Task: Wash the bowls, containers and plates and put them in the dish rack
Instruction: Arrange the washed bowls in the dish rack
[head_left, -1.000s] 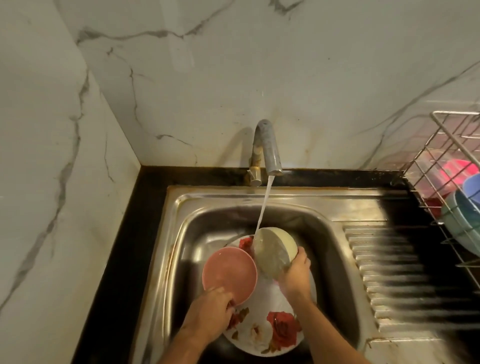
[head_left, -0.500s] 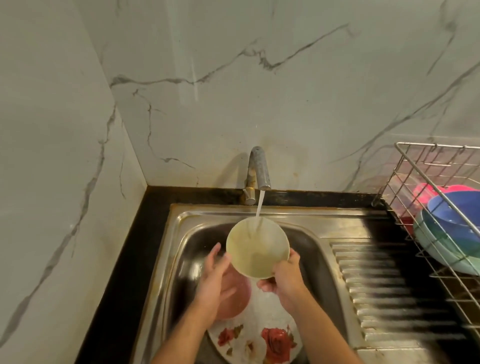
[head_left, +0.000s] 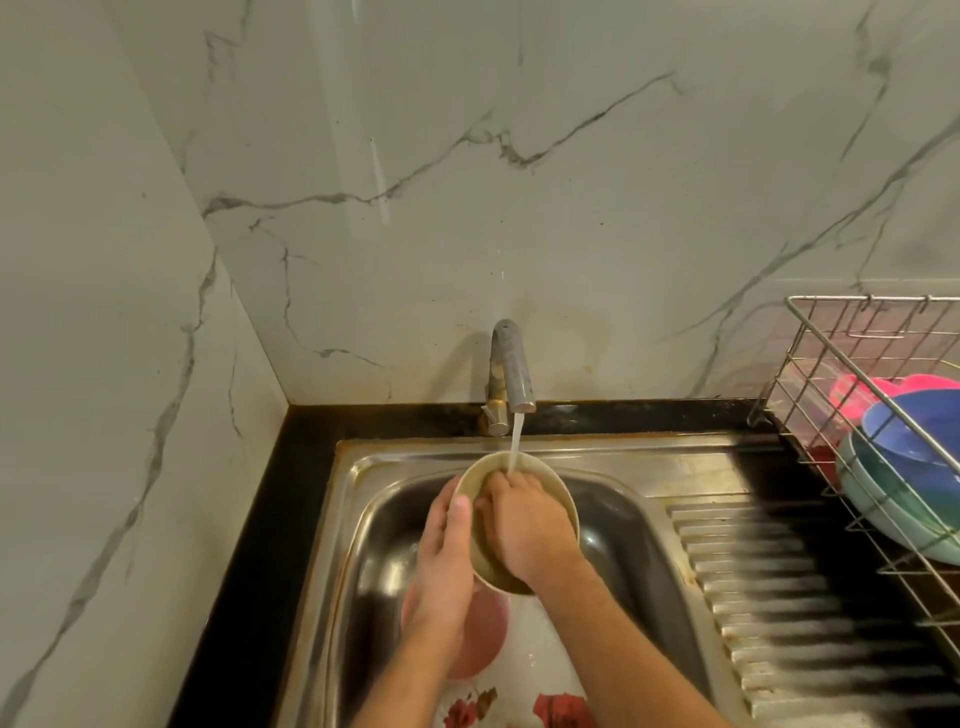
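A cream bowl (head_left: 558, 486) is held under the running tap (head_left: 511, 371) above the steel sink (head_left: 639, 525). My left hand (head_left: 441, 566) grips the bowl's left rim, thumb over the edge. My right hand (head_left: 524, 525) is inside the bowl, fingers pressing its inner wall under the water stream. Below, in the sink, lie a pink bowl (head_left: 485, 636) and a white plate with red flowers (head_left: 530, 691), both partly hidden by my arms.
A wire dish rack (head_left: 852, 358) stands at the right on the black counter (head_left: 291, 519), holding a blue bowl (head_left: 914, 441), a teal bowl (head_left: 883, 514) and a pink item (head_left: 857, 387). The ribbed drainboard (head_left: 769, 597) lies between sink and rack. Marble walls close the back and left.
The cream bowl rose from the sink up under the tap. My left hand left the pink bowl and took the cream bowl's rim; my right hand moved inside it.
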